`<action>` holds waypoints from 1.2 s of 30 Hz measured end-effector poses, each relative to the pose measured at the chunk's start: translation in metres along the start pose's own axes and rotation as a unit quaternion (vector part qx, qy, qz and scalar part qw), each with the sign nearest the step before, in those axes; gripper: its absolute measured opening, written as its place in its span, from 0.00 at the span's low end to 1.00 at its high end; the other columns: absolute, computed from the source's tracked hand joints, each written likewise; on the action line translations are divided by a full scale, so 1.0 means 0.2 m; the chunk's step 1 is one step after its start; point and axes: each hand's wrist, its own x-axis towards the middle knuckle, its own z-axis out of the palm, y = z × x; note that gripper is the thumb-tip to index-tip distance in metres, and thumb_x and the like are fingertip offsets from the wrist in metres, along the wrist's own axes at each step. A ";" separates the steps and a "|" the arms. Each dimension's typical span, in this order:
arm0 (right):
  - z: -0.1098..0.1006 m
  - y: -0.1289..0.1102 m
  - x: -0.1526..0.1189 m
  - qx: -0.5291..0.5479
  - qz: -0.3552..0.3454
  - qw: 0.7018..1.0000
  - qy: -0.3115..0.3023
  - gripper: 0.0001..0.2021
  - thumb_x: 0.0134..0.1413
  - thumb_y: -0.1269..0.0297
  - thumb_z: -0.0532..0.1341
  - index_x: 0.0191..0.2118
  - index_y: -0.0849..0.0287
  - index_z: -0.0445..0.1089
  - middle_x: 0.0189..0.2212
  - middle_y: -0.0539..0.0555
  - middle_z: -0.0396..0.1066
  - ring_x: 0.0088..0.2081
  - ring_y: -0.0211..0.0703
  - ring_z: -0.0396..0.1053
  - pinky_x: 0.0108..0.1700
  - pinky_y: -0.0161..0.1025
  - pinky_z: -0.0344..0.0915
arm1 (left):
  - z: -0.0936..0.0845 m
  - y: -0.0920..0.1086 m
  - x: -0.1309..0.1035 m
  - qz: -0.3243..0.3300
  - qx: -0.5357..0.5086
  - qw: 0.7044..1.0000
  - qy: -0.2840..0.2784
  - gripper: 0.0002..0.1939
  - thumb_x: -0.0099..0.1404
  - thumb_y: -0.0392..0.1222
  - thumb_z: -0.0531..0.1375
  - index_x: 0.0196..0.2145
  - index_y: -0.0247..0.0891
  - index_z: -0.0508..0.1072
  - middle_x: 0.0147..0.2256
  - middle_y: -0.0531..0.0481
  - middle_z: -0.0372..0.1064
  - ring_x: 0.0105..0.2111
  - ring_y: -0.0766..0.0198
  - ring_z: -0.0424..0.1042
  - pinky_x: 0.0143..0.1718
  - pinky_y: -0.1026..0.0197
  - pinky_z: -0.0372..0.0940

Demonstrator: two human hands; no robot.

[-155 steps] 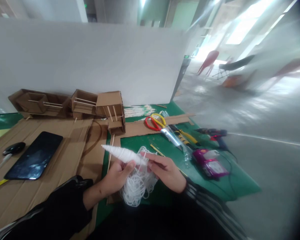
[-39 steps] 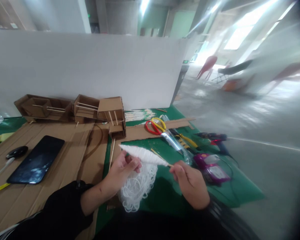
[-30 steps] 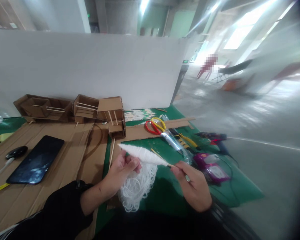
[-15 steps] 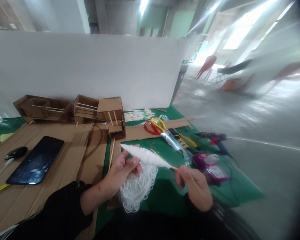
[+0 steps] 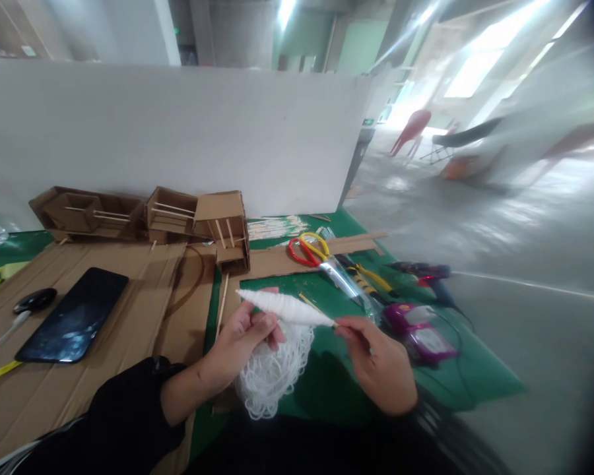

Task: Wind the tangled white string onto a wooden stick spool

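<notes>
A wooden stick wound with white string, a spindle shape [image 5: 290,307], lies nearly level between my two hands. My right hand [image 5: 381,363] pinches the bare tip of the stick at the spindle's right end. Near the left end, my left hand [image 5: 242,336] has its fingers curled under and around the windings, thumb in front. Below them a loose heap of white string [image 5: 274,376] rests at the table's near side, partly behind my left hand. Whether a strand runs from the heap to the spindle I cannot tell.
Red-and-yellow-handled scissors [image 5: 309,251], yellow-black pliers [image 5: 373,280], a purple-and-white package [image 5: 418,330] and a glue gun [image 5: 420,270] lie beyond my hands. Cardboard boxes with sticks [image 5: 222,224] stand by the white partition [image 5: 178,132]. A phone [image 5: 74,315] rests on cardboard at left.
The spindle's right end has come slightly left and up. My right hand has turned, its fingers now reaching over the stick's tip. My left hand has hardly moved.
</notes>
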 end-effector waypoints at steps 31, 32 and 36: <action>0.02 0.01 -0.04 0.000 0.040 0.999 0.024 0.17 0.67 0.60 0.48 0.26 0.56 0.63 0.16 0.46 0.62 0.16 0.35 0.60 0.22 0.32 0.56 | 0.01 -0.03 0.00 0.002 0.015 1.000 -0.017 0.26 0.62 0.46 0.64 0.55 0.36 0.63 0.26 0.52 0.72 0.28 0.69 0.69 0.31 0.66 0.63; 0.02 0.00 -0.04 0.003 0.048 0.999 0.024 0.19 0.67 0.60 0.47 0.25 0.56 0.62 0.15 0.45 0.60 0.15 0.34 0.59 0.21 0.32 0.55 | 0.01 -0.03 0.00 -0.001 0.016 1.000 -0.015 0.25 0.62 0.46 0.64 0.53 0.35 0.64 0.26 0.52 0.72 0.28 0.68 0.69 0.31 0.66 0.64; 0.01 -0.02 -0.03 0.039 0.073 0.997 0.002 0.18 0.67 0.61 0.47 0.26 0.56 0.63 0.15 0.45 0.59 0.16 0.34 0.59 0.21 0.31 0.56 | 0.00 -0.04 0.01 -0.009 0.023 1.000 0.018 0.20 0.59 0.47 0.66 0.45 0.35 0.67 0.26 0.52 0.72 0.28 0.68 0.70 0.31 0.66 0.65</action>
